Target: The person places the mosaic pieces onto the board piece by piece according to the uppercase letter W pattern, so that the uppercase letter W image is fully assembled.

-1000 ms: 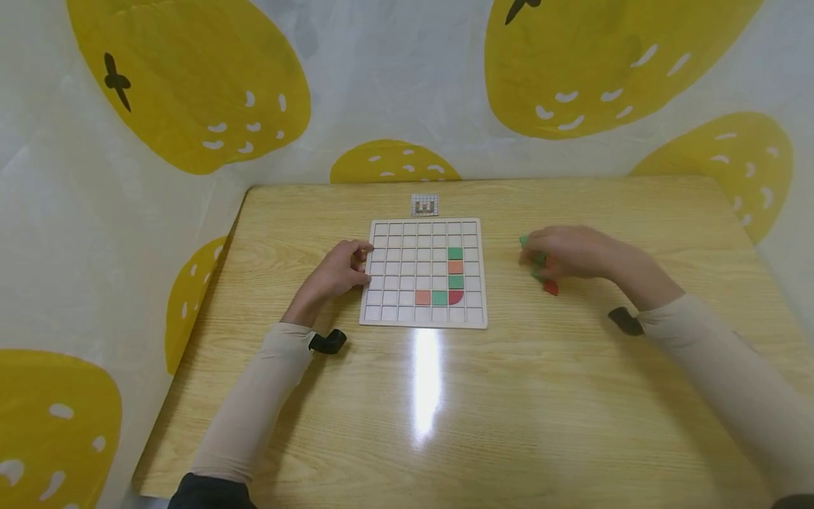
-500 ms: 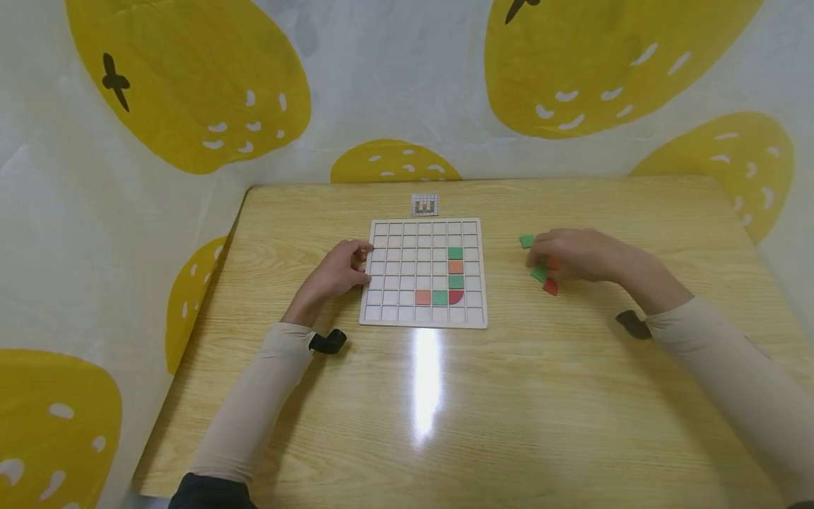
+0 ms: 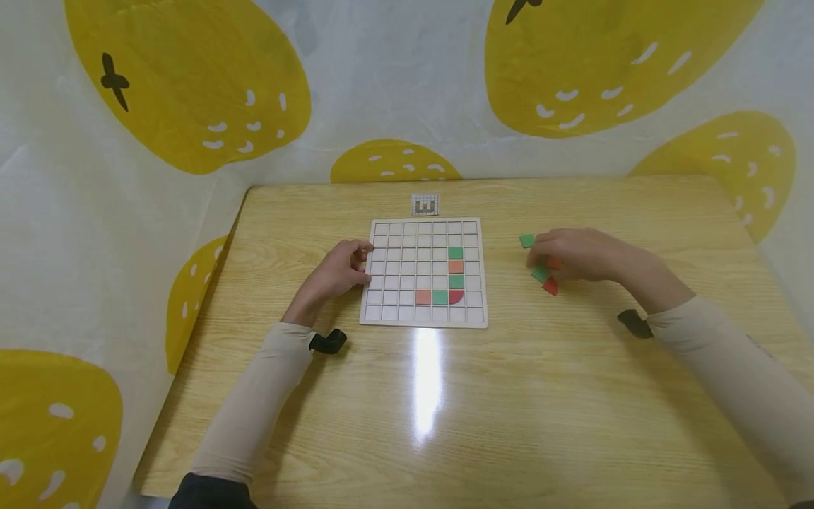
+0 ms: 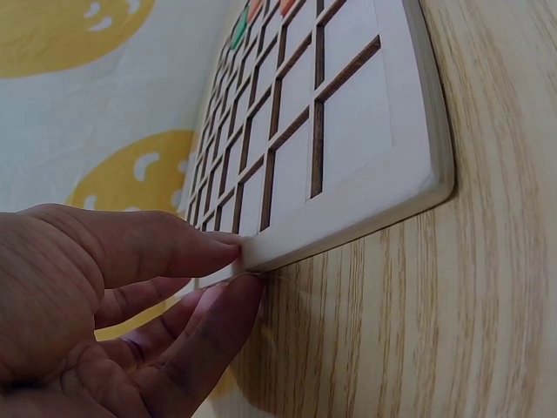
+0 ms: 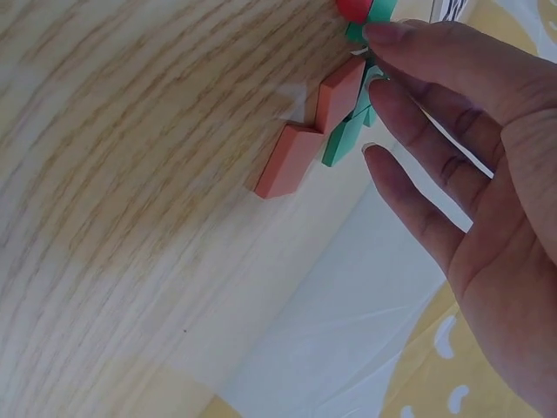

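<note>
A white square grid board lies mid-table, holding several green and orange square tiles and one red quarter-round tile. My left hand pinches the board's left edge between thumb and fingers; the left wrist view shows the thumb at the top of the rim. To the board's right, my right hand is over a small cluster of loose tiles, partly hiding them. Around it show a green tile, another green one and a red one. In the right wrist view its thumb and fingertips are apart, right at the green tiles.
A small printed pattern card lies just behind the board. Two orange tiles sit at the cluster's edge in the right wrist view. A white sheet with yellow fruit prints hangs behind and left of the wooden table.
Over the last second my right hand has shifted slightly right, uncovering more of the green tile at the far side. My left hand and the board have stayed put.
</note>
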Demonstrator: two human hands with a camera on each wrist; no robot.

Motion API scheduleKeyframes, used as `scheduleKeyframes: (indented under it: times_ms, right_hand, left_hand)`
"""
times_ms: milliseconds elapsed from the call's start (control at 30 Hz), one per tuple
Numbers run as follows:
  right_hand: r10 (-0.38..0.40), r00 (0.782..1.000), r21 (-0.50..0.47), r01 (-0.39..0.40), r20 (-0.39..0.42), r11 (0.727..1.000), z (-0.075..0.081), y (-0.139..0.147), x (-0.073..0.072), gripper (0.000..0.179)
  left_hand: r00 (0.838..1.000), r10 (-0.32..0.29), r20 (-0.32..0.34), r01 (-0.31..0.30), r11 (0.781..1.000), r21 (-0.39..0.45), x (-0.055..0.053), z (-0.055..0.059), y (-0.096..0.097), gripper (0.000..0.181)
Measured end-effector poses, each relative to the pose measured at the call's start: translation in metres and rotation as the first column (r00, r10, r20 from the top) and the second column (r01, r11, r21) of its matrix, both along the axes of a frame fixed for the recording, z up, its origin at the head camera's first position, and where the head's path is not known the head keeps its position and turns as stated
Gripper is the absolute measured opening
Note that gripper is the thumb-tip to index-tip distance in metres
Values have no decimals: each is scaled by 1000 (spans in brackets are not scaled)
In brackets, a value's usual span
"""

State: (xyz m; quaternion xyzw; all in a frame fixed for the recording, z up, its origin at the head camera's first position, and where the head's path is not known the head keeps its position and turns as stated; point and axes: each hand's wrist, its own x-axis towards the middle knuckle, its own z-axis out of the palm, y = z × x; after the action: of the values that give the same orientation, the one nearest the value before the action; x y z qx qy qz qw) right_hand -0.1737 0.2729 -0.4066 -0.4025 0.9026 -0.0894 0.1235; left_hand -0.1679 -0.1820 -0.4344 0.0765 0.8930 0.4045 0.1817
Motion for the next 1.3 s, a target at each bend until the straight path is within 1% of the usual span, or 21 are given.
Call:
scheduleKeyframes:
  times_ms: [133, 367, 600, 700, 833, 1000, 1133, 1300]
  right_hand:
    - [7, 1000, -12, -7, 0, 1000, 1, -2, 0, 26]
    - [-5, 1000, -12, 5, -3, 1000, 3, -5, 0, 22]
    - [7, 1000, -8, -7, 19, 1000, 1, -7, -1, 26]
    - [21, 1000, -8, -21, 21, 1000, 0, -9, -2, 24]
    - [40, 999, -18, -39, 3, 999, -2, -13, -3, 17]
    - [34, 999, -17, -35, -29, 999, -3, -16, -3, 21]
    - [27, 998, -17, -27, -50, 999, -4, -17, -3, 18]
    - [18, 999, -7, -18, -40, 1000, -6, -18, -4, 16]
  left_hand:
    - [1000, 1, 2, -1, 1000, -3, 0, 1, 0, 59]
    - [1000, -3, -2, 3, 1000, -6, 0, 1, 1, 60]
    - [1000, -7, -3, 7, 1000, -13, 0, 1, 1, 60]
    - [1000, -5, -4, 5, 1000, -12, 1, 2, 1, 60]
    - [1000, -3, -4, 3, 1000, -3, 1, 2, 1, 60]
    - [1000, 3, 5, -3, 1000, 0, 1, 3, 1, 60]
    - [1000, 5, 7, -5, 1000, -7, 2, 4, 1, 60]
    - [1000, 5, 6, -5, 1000, -9, 2, 4, 2, 59]
